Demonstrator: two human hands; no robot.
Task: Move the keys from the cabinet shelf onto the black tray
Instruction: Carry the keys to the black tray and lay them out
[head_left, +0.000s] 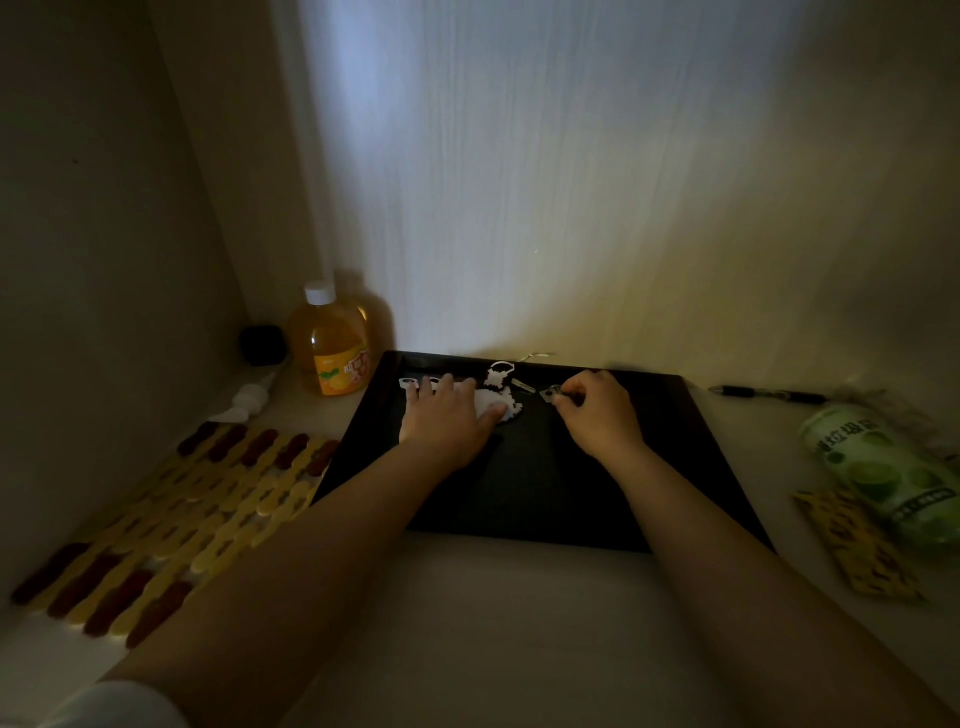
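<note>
The keys (549, 394) already lie over the far part of the black tray (691, 441), pinched in the curled right hand (602, 410) just to their right, seemingly blade pointing left toward the left hand (449, 415), which rests flat, fingers spread, on a white fob (501, 397).

Both our arms reach forward, hands low and apart.

Our left hand (449, 415) lies palm down with fingers spread and fairly straight, thumb angled toward the right. Our right hand (597, 410) is curled, its fingertips (563, 397) pinched together at the front, knuckles up. Both forearms are bare; a pale sleeve edge shows at our left elbow.
</note>
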